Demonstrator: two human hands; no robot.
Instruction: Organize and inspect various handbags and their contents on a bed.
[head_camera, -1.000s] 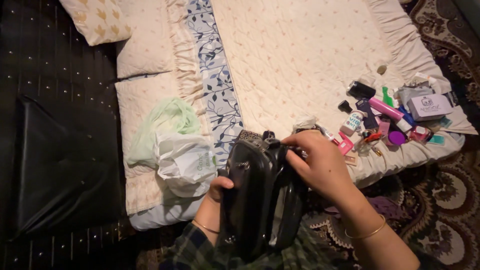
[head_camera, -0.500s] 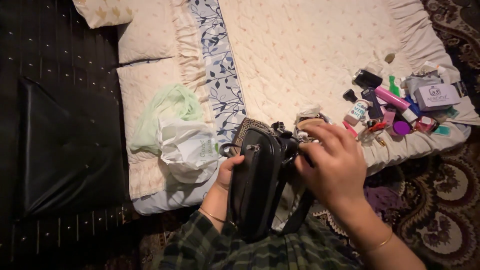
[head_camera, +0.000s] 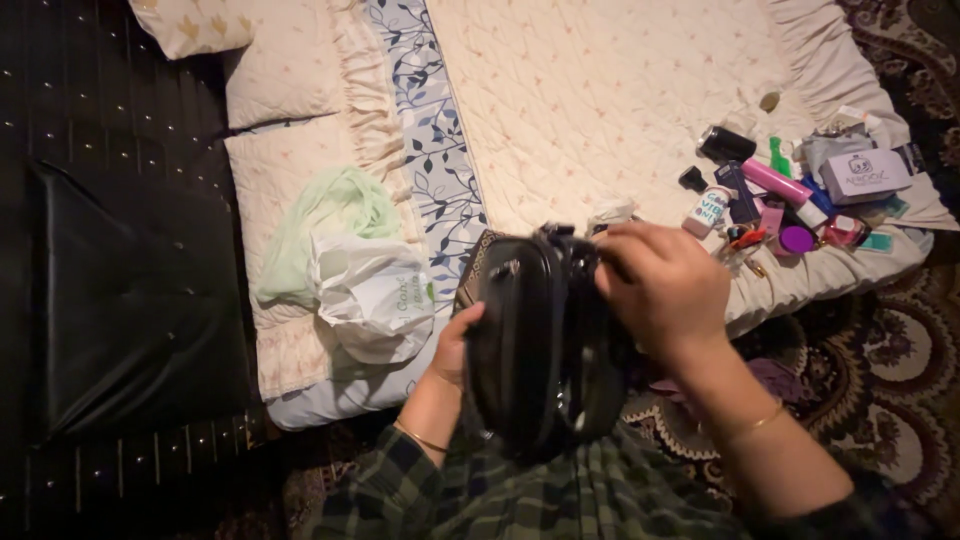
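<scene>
In the head view, the person is holding a black handbag (head_camera: 540, 340) upright over the near edge of the quilted mattress (head_camera: 600, 110), just above their plaid-sleeved lap. The left hand (head_camera: 458, 345) is gripping the bag's left side, with the thumb pressing against the glossy front and the other fingers hidden behind it. The right hand (head_camera: 665, 290) is closing over the bag's top right corner, fingers curled down onto the opening; whether they are pinching anything inside cannot be told.

A white plastic bag (head_camera: 372, 300) is lying on the mattress near its near-left corner, just left of the handbag, and a pale green cloth (head_camera: 330, 225) is bunching up against its far side. A cream pillow (head_camera: 285, 75) is sitting at the far-left edge.

By the near-right corner, a scatter of small toiletries is lying well apart from the handbag: a black cylinder (head_camera: 725, 145), a pink tube (head_camera: 775, 182), a small white bottle (head_camera: 708, 208), a purple round lid (head_camera: 797, 239) and a grey box (head_camera: 864, 175). A patterned carpet (head_camera: 880, 340) is showing beyond the mattress's near edge on the right.
</scene>
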